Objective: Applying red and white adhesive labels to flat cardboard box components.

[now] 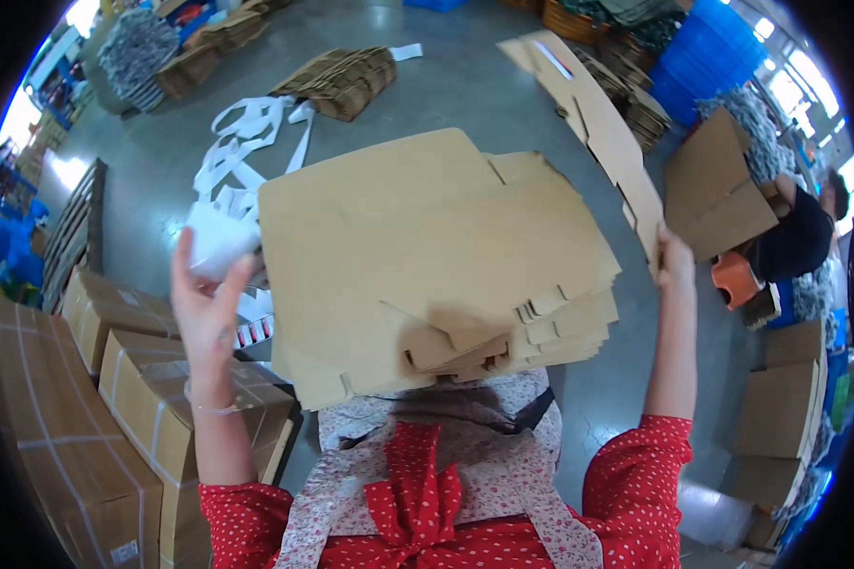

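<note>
My left hand (205,318) is raised on the left, thumb and fingers apart around a smooth white bundle (222,245) that looks like a roll or pad; its exact kind is unclear. My right hand (675,260) grips the near end of a long cardboard piece (609,142), seen nearly edge-on and reaching away from me. Between my arms, just in front of my apron (351,493), lies a stack of flat brown carton blanks (417,228) with slotted edges, slightly fanned on the right. Neither hand touches that stack.
Loose white strips (247,142) curl beyond my left hand. A cardboard bundle (342,81) lies on the grey floor. Strapped cartons (76,427) stand at left. At right are an open carton (716,185), blue crates (707,57) and another person (795,237).
</note>
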`<state>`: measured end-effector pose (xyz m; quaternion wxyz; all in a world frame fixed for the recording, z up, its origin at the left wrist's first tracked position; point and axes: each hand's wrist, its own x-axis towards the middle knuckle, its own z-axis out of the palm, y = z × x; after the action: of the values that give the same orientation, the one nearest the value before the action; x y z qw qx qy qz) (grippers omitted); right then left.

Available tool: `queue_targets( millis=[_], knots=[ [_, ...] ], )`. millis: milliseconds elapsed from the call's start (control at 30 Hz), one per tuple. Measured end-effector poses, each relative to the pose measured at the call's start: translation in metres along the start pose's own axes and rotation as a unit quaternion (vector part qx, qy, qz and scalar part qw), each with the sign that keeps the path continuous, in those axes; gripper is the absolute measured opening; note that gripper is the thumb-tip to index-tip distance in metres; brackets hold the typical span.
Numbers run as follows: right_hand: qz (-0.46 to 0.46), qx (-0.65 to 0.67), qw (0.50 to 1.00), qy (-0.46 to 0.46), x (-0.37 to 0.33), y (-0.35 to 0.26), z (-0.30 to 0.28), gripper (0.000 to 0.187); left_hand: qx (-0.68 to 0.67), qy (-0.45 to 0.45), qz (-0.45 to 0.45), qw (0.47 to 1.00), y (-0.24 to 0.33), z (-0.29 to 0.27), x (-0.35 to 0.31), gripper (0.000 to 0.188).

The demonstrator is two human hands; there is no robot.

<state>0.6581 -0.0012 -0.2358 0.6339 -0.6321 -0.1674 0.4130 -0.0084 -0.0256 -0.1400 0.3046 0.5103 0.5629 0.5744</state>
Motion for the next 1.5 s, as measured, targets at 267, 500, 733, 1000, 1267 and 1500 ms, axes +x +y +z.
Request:
queue_targets(
  millis=[267, 500, 733, 1000, 1267, 1500],
  knots=[
    [0.071, -0.365, 0.911, 0.177, -0.003, 0.090, -0.045, 0.020, 0.043, 0.081, 0.110, 0.990, 0.019, -0.035, 0.022, 0.057],
    [-0.375, -0.175, 0.886, -0.207, -0.209, -0.101, 0.184, 0.021, -0.039, -0.017, 0.183, 0.982, 0.092, 0.003, 0.040, 0.050],
    [-0.463, -0.086, 0.730, -0.495, -0.346, -0.052, 0.352, 0.024, -0.080, -0.012, 0.239, 0.968, 0.143, 0.009, 0.031, 0.045],
    [-0.385, -0.114, 0.769, -0.497, -0.366, -0.030, 0.381, 0.023, -0.164, -0.112, 0.032, 0.980, 0.133, -0.028, 0.015, 0.039],
    [-0.643, -0.229, 0.575, -0.451, -0.388, -0.025, 0.366, 0.019, -0.146, -0.006, 0.025, 0.989, 0.078, -0.049, 0.033, 0.059],
    [-0.183, -0.306, 0.783, -0.510, -0.344, -0.046, 0.356, 0.029, -0.034, 0.054, 0.028, 0.998, 0.014, -0.057, 0.009, 0.058]
  ],
)
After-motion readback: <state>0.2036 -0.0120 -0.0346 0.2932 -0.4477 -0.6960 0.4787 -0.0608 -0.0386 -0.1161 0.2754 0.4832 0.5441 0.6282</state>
